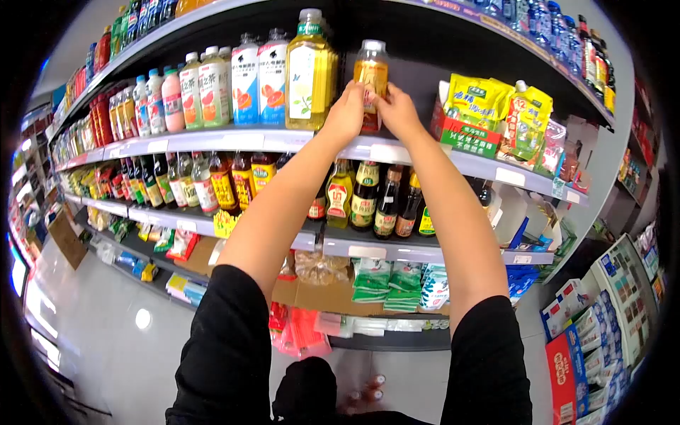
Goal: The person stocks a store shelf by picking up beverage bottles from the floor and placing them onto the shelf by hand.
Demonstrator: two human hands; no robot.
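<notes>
An upright bottle (372, 69) with a white cap and an orange-yellow label stands on the upper shelf (386, 150). My left hand (347, 112) grips it from the left, and my right hand (398, 112) holds its right side, with the thumb across the label. Both hands hide part of its lower half. To the left stands a large bottle of yellow liquid (307, 74). On the right, a red and green box (469, 137) holds yellow pouches (476, 100).
Tea and juice bottles (212, 85) line the upper shelf's left part. Sauce bottles (365, 195) fill the shelf below, with green packets (388, 280) under them. A red box (565, 379) sits on the floor at the right.
</notes>
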